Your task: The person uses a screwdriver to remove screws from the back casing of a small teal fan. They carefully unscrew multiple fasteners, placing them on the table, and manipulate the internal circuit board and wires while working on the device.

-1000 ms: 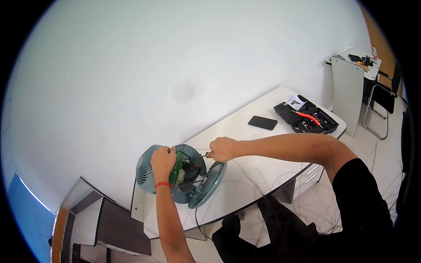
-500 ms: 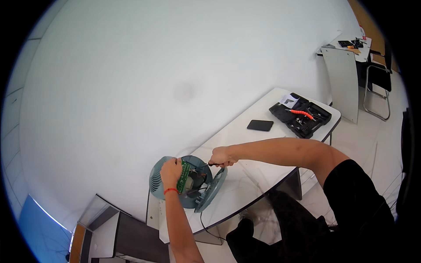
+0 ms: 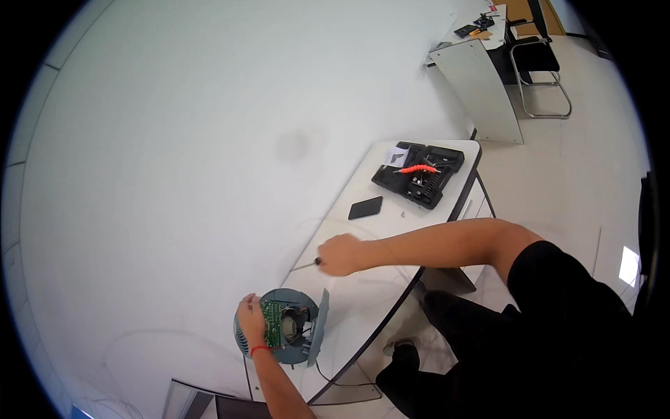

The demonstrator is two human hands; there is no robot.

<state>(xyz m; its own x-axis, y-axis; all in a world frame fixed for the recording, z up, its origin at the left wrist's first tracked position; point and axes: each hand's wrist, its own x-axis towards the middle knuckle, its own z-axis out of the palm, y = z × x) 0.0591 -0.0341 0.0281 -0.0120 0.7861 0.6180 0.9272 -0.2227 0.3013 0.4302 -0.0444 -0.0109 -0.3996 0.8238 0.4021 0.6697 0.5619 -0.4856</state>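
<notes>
A round blue-grey appliance [image 3: 287,295] stands opened at the near left end of the table, with wires and a pale inner part showing. Its side panel [image 3: 320,329] is tilted up along the right rim. My left hand [image 3: 250,321] is closed on the edge of a green circuit board [image 3: 271,323] at the left of the housing. Up and to the right of the appliance, my right hand [image 3: 340,254] grips a screwdriver [image 3: 304,266]. The shaft points left, above the table and apart from the appliance.
On the white table [image 3: 370,262] lie a black phone [image 3: 366,208] and an open black tool case [image 3: 436,183] with an orange flexible shaft [image 3: 419,169] on it. A power cord [image 3: 335,381] trails over the front edge. Another desk [image 3: 481,91] and a chair [image 3: 536,59] stand beyond.
My right hand has pulled the screwdriver out of the appliance and raised it away. My left hand stays on the circuit board. The view has turned to the right.
</notes>
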